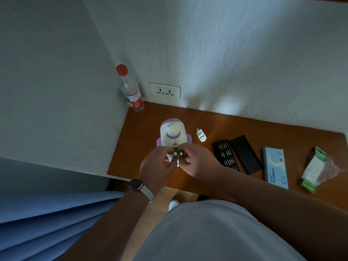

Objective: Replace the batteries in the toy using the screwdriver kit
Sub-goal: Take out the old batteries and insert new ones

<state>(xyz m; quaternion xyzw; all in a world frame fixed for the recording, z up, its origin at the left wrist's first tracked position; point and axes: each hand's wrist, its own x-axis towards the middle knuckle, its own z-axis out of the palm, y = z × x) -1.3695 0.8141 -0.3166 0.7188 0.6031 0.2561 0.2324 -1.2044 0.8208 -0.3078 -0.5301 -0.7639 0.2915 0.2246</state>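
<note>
Nearest, lower frame: a pale grey garment fills the lower right, blue pleated fabric the lower left, and both bare forearms reach up toward the centre.
Left wrist: a watch (135,184) with a pale strap sits on it.
Left hand (156,164): at frame centre, its grip closed on the left side of the green batteries (178,153).
Right hand (199,160): just right of centre, its grip pinched on the right side of the same batteries.
Batteries: two, side by side, end caps facing the camera, held just in front of the toy's near edge.
Toy (173,135): white and purple, resting on the brown surface (143,132) right behind the hands.
Small cover (201,135): a white piece lying just right of the toy.
Screwdriver kit (225,155): black bit tray at centre right, its black lid (245,154) beside it.
Blue box (275,167): further right, flat on the surface.
Battery pack (313,169): opened green and white packaging near the right edge.
Far corner: a clear bottle (130,91) with a red cap stands against the wall, a wall socket (165,90) to its right.
</note>
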